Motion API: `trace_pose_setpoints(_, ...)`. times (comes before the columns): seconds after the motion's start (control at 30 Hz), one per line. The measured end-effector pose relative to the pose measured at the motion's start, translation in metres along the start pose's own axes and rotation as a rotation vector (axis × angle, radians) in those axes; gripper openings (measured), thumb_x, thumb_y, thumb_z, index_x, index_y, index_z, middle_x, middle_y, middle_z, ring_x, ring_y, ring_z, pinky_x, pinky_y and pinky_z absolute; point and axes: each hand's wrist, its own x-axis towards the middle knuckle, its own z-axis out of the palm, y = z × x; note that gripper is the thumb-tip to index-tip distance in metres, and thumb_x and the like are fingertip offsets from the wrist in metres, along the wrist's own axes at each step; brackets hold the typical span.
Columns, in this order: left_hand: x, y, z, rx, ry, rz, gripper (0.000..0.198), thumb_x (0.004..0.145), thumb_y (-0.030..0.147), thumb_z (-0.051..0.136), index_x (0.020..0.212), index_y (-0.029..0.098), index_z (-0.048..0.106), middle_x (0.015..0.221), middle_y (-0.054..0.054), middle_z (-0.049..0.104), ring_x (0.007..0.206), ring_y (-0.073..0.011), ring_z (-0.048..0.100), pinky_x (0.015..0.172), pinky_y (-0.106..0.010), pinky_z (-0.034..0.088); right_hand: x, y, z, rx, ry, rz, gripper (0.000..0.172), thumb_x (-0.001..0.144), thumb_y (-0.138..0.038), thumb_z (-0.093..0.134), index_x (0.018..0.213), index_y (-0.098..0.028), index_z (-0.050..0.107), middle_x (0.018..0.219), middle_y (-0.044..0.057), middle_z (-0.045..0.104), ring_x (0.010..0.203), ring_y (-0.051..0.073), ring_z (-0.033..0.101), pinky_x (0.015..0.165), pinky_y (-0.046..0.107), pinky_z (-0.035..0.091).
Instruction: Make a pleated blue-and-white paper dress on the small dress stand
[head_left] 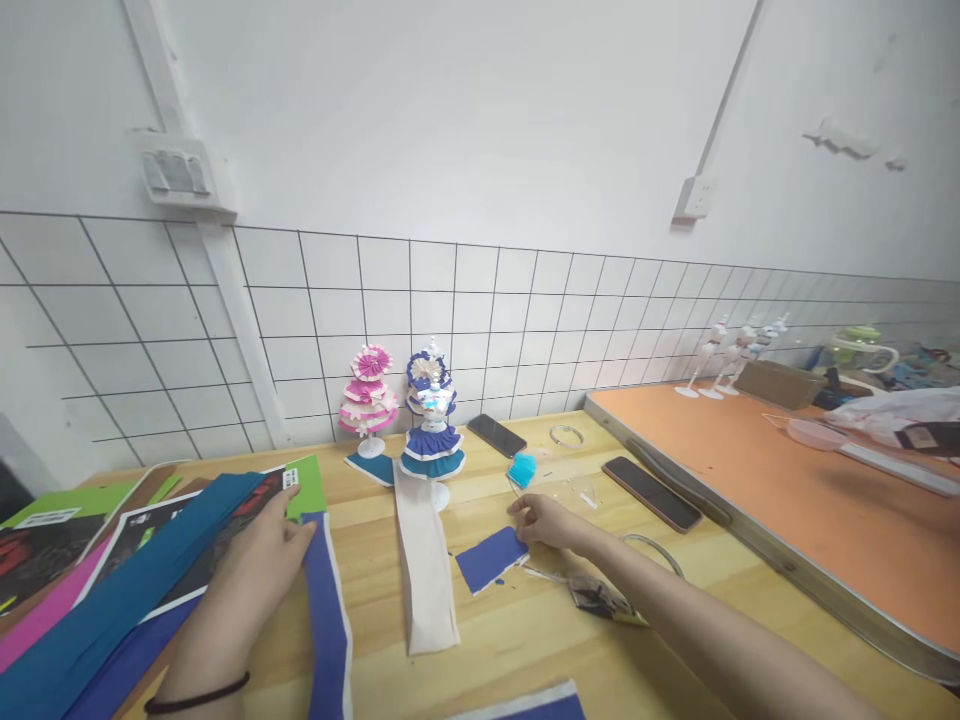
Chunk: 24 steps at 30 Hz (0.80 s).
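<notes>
My right hand [551, 522] is closed, its fingertips at the upper right corner of a small blue crepe paper piece [489, 560] lying on the table. My left hand [262, 550] rests with index finger stretched out over a printed sheet [259, 510], between a teal crepe paper strip [180, 550] and a blue strip with a white edge [326, 610]. A long white paper strip [426, 570] runs down the middle. Behind it stands a small doll figure in a ruffled blue and teal skirt [433, 450], beside a pink tiered one [369, 400].
Two phones [651, 492] [496, 436], a turquoise folded piece [522, 470], a ring of wire [566, 436] and a dark tool [600, 598] lie on the wooden table [375, 610]. To the right, a metal-edged orange board [720, 470] bears several white stands [709, 360].
</notes>
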Motion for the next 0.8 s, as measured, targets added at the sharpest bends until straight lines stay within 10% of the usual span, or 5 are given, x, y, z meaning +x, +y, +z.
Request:
trace_pose_setpoints(0.27, -0.016, 0.037, 0.005, 0.113, -0.060, 0.059, 0.059, 0.084, 0.035, 0.040, 0.136, 0.009, 0.035, 0.119, -0.019, 0.059, 0.109, -0.0333, 0.057, 0.085, -0.041, 0.044, -0.031, -0.015, -0.018, 0.352, 0.031, -0.086, 0.030, 0.081, -0.020, 0.062, 0.109, -0.015, 0.052, 0.077, -0.002, 0.060, 0.069, 0.013, 0.061, 0.064, 0.027, 0.052)
trace_pose_setpoints(0.53, -0.075, 0.110, 0.048, -0.285, -0.411, 0.509, 0.050, 0.071, 0.029, 0.059, 0.120, 0.022, 0.055, 0.126, -0.008, 0.057, 0.114, -0.0255, 0.050, 0.096, -0.034, 0.035, -0.082, -0.069, -0.029, 0.668, 0.074, -0.257, 0.044, 0.068, -0.034, 0.072, 0.103, -0.019, 0.050, 0.067, -0.007, 0.053, 0.057, 0.010, 0.058, 0.061, 0.027, 0.053)
trace_pose_setpoints(0.8, -0.081, 0.125, 0.076, -0.351, -0.380, 0.444, 0.019, 0.076, 0.013, 0.046, 0.088, 0.019, 0.061, 0.074, -0.006, 0.061, 0.075, -0.0239, 0.058, 0.067, -0.031, 0.035, -0.094, -0.087, -0.025, 0.781, 0.171, -0.317, 0.044, 0.071, -0.045, 0.066, 0.102, -0.019, 0.050, 0.073, -0.002, 0.057, 0.063, 0.014, 0.062, 0.066, 0.033, 0.055)
